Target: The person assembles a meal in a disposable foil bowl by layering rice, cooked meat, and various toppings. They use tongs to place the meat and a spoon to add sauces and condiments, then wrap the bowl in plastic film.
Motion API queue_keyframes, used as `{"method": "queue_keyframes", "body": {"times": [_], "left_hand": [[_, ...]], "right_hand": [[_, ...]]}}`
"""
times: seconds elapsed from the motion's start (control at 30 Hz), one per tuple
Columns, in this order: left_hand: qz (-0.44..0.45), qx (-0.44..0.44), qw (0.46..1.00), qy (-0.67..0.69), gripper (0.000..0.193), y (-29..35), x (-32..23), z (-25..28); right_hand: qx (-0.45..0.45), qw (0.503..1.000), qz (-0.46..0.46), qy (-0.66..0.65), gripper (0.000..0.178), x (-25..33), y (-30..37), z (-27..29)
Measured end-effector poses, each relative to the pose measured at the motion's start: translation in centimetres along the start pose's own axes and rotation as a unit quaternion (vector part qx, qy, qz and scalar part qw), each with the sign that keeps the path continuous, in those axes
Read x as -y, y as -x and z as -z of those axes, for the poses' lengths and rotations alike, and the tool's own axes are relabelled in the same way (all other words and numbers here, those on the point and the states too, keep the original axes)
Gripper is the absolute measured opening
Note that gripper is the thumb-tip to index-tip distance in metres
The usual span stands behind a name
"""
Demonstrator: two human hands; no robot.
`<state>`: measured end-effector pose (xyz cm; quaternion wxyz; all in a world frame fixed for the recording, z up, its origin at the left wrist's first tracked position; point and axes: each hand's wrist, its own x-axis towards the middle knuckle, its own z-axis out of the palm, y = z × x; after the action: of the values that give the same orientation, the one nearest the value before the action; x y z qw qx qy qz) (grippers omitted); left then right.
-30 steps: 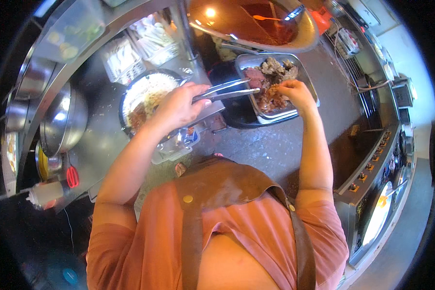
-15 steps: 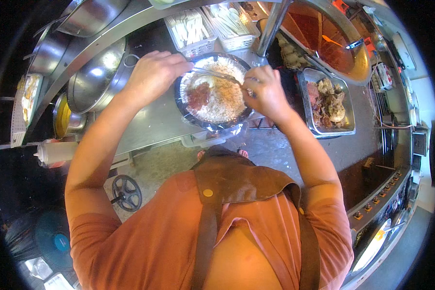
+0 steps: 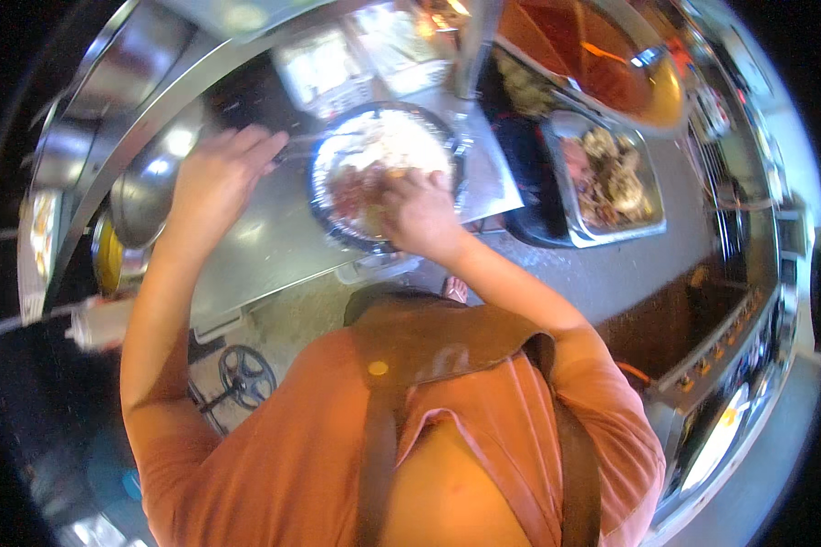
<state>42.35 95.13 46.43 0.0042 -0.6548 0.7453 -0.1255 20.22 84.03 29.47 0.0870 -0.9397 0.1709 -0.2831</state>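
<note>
A round dark-rimmed bowl with what looks like clear plastic round its edge stands on the steel counter in front of me. It contains white, crumbly or powdery food with a reddish-brown heap at its left. My right hand is in the bowl, fingers curled down into the food beside that heap; whatever they grip is hidden. Left of the bowl, my left hand is raised over the counter with its fingers pinched. A thin, blurred metal utensil reaches from its fingertips toward the bowl; its kind is not clear.
Behind the bowl sit two white baskets of pale utensils. To the right are a tray of cooked meat and a large pot of red-orange liquid. A steel pot and a white squeeze bottle stand on the left.
My left hand has moved left, away from the bowl, with the metal utensil. My right hand has let go of the utensil's other end and dropped into the food.
</note>
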Motion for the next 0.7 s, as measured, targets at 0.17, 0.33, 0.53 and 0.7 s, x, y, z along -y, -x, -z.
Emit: {"method": "queue_keyframes", "body": {"times": [0.17,0.33,0.53,0.7], "left_hand": [[-0.003,0.059,0.998,0.012,0.036,0.3,-2.4,-2.2],[0.016,0.042,0.991,0.129,0.035,-6.6,-7.3,1.9],[-0.072,0.071,0.985,0.137,0.022,-19.8,-20.9,-2.8],[-0.096,0.181,0.971,0.120,0.022,-26.5,-28.8,-6.1]], "right_hand": [[0.030,0.999,-0.024,-0.028,0.025,-1.6,2.4,2.9],[-0.069,0.962,-0.242,0.105,0.009,-10.7,11.0,12.2],[-0.004,0.842,-0.499,0.205,0.017,-21.2,17.6,17.7],[0.088,0.798,-0.561,0.203,0.023,-24.4,18.3,16.2]]}}
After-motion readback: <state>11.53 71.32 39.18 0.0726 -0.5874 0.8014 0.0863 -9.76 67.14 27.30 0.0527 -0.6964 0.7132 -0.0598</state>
